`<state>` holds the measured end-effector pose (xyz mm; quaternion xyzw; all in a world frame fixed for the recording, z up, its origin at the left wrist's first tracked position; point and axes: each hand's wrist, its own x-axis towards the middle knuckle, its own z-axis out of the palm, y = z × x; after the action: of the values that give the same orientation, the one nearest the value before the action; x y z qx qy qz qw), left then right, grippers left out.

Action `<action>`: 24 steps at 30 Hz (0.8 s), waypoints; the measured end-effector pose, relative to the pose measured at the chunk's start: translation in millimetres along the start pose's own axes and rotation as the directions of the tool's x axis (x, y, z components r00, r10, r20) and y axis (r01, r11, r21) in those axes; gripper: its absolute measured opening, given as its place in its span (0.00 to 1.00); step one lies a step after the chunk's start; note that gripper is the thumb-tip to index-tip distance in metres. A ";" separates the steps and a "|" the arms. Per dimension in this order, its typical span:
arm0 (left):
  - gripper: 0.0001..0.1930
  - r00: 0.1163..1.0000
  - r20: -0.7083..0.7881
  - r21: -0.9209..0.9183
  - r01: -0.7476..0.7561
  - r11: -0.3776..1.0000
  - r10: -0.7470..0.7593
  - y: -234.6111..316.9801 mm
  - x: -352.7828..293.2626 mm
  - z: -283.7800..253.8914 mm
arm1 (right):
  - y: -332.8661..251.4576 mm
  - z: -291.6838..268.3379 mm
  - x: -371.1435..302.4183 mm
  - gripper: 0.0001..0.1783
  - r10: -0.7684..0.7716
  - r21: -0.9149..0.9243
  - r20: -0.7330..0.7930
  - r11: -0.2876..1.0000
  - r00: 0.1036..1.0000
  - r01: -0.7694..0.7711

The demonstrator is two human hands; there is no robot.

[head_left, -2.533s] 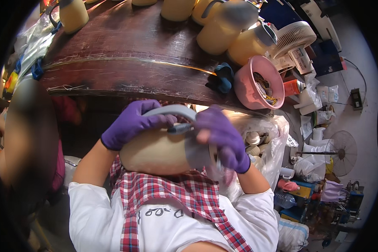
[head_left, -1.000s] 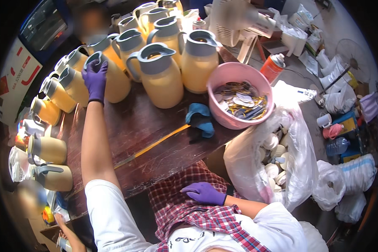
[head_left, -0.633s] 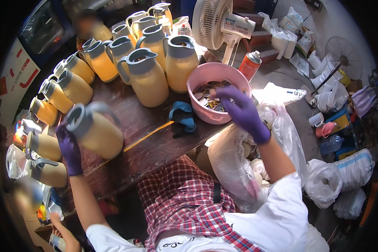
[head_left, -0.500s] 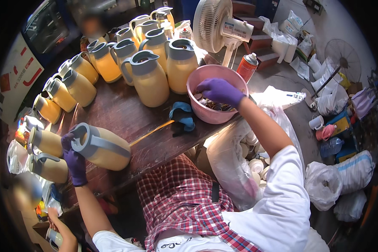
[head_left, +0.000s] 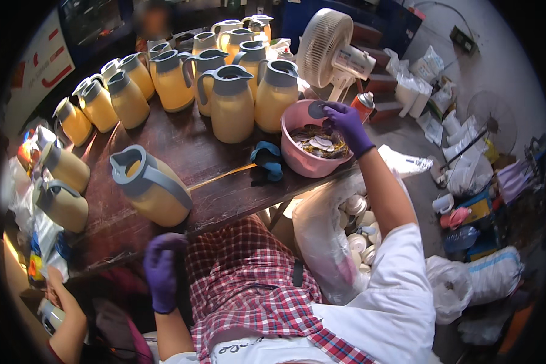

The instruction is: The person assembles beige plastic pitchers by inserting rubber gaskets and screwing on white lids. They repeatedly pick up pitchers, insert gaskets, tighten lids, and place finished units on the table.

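We wear purple gloves on both hands. Our right hand (head_left: 347, 125) is up at the rim of the pink tub (head_left: 306, 162), which sits at the near right corner of the brown table (head_left: 182, 133). Its thumb and fingers are pinched on a dark disc (head_left: 316, 110). In the tub we see a pile of flat bits (head_left: 321, 144), some white, some gold and dark (they look a bit like play coins).

Our left hand (head_left: 161, 273) is down just off the near edge of the table, beside our checked apron (head_left: 249, 267). Its fingers are bent, but it is blurry there, so we cannot tell if they touch each other.

The cream jug (head_left: 155, 188) with a grey top is on the table close to the near edge, left of the middle. Its handle is on the side toward our right. A blue cloth (head_left: 267, 161) lies just left of the tub. Lots more jugs (head_left: 232, 115) crowd the far edge, and two other jugs (head_left: 67, 168) are by the left edge. A clear bag (head_left: 324, 242) of white lids (head_left: 358, 242) is just below the near right corner.
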<state>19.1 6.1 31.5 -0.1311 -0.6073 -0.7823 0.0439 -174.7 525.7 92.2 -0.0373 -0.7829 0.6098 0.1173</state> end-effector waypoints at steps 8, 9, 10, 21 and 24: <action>0.24 0.956 0.256 -0.110 0.174 0.979 -0.141 -24.0 45.9 109.0 | -41.8 116.1 -115.7 0.16 -0.074 0.716 0.510 0.589 0.857 -0.375; 0.24 0.939 0.282 -0.209 0.258 0.943 -0.195 -24.5 54.5 111.1 | -48.8 137.0 -135.1 0.15 -0.115 0.760 0.530 0.505 0.840 -0.410; 0.26 0.930 0.290 -0.251 0.301 0.920 -0.225 -16.7 59.0 111.8 | -39.4 151.9 -146.0 0.15 -0.199 0.774 0.546 0.491 0.814 -0.400; 0.16 0.929 0.080 -0.213 0.370 0.904 -0.361 -23.1 23.6 71.9 | -3.5 227.9 -195.0 0.12 -0.215 0.607 0.532 0.771 0.819 -0.192; 0.13 0.926 0.043 -0.112 0.377 0.919 -0.375 -26.0 17.1 59.5 | -11.2 225.9 -198.6 0.16 -0.260 0.479 0.578 0.876 0.773 -0.063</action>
<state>5.7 71.6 25.1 -0.0223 -0.5744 -0.8093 -0.1211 -32.9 269.1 23.9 0.2395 -0.6048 0.7513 -0.1113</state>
